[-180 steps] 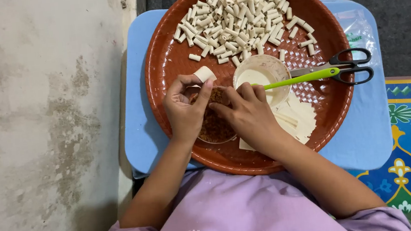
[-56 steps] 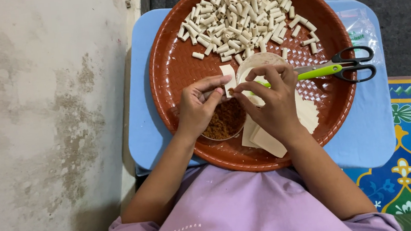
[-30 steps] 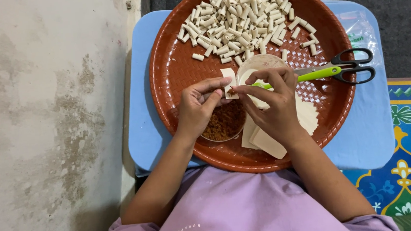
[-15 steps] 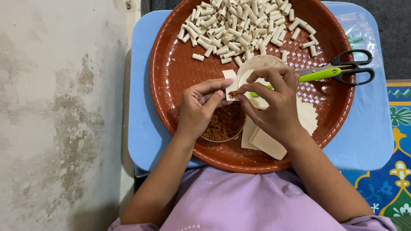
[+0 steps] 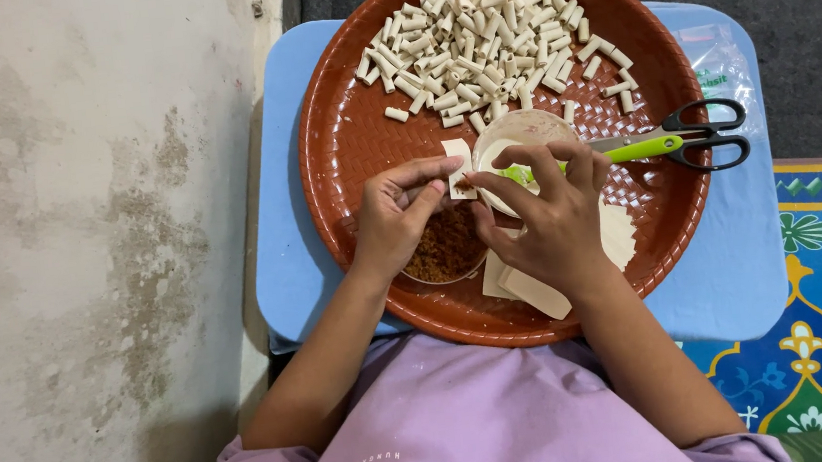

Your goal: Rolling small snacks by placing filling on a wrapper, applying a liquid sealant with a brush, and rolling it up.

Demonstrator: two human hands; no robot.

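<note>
Both hands pinching one pale wrapper strip w/ filling dab, L hand & R hand grips narrow on it, just above filling bowl on brown tray; prob. mid-roll, next needs tight even roll.

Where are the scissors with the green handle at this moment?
In the head view, the scissors lie on the right rim of the brown tray, beyond the right hand and beside the small pale bowl.
</note>
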